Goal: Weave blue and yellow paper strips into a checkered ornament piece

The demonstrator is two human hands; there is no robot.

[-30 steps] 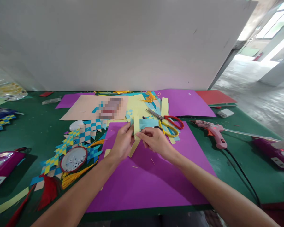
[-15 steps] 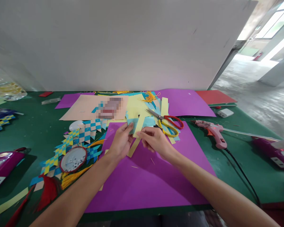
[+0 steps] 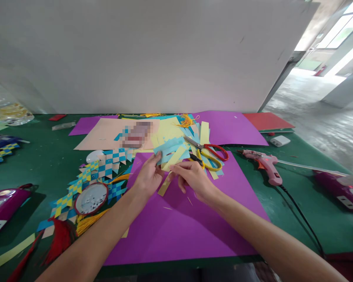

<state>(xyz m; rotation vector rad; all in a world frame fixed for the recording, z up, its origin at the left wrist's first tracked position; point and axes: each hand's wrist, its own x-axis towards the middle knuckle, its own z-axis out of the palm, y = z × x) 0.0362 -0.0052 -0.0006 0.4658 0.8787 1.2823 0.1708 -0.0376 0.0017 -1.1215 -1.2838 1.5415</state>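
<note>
Daylight glared through windows (image 3: 345, 29) well right of the right hand (image 3: 193, 178), whitening the floor (image 3: 302, 92). Soft shadow dulled the purple sheet (image 3: 176, 243) below its grip; beyond, leftward, a pixelated patch (image 3: 137, 134) hid detail. Outer edges looked stretched.

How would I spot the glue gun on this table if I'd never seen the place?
On the green table, find the large purple sheet at the near edge. Just past its right side lies the glue gun, a black cord trailing from its grip. Its pink, pistol-shaped body and orange-red trigger set it apart from the small white block behind.
</note>
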